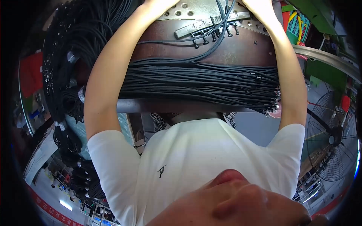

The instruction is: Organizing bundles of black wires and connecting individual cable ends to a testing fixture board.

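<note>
My left forearm and my right forearm reach across a brown work surface. Both run out past the top edge, so my hands and fingers are out of the picture. Between the forearms lies a slim metal bar with several small black pegs or plugs along its near side. Thin black cables loop over the bar and curve down to the left. Closer to me, a thick bundle of black cables lies crosswise, its bare metal ends by my right arm.
A perforated metal plate sits at the far side. Heaps of black cable hang at the left. To the right are a curved metal rail, a green holder with yellow tubing, and a large caged fan.
</note>
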Motion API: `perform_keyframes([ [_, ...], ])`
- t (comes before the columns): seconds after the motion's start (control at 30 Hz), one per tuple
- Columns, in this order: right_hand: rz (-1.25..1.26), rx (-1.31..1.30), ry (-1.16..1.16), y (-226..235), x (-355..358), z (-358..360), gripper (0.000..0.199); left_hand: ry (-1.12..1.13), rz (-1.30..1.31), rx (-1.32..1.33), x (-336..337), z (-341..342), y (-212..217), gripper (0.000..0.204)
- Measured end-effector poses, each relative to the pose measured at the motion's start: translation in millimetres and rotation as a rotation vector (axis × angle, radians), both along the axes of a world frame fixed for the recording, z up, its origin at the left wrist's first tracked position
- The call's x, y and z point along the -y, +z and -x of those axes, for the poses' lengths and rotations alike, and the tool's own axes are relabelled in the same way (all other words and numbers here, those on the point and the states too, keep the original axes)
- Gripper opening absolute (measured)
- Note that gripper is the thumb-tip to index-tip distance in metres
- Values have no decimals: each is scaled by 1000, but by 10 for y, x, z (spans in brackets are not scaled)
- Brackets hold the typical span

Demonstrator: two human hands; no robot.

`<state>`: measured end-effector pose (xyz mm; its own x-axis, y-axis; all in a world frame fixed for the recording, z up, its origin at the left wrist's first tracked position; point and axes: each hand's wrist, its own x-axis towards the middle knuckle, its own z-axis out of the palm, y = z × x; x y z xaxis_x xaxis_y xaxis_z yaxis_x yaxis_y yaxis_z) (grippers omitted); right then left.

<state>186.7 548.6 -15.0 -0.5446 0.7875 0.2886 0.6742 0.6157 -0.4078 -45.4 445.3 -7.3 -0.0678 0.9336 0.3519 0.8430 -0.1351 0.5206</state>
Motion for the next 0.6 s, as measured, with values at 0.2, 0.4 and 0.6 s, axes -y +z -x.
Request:
perform_keyframes([
  [0.2,-227,106,-66,44,26,54,50,-37,83,112,-42,73,-78,39],
  [0.4,178,287,-130,269,79,150,41,47,36,-42,-34,22,-22,49],
  [0.6,-29,-189,54,35,85,140,40,80,-214,-127,14,89,-129,49],
])
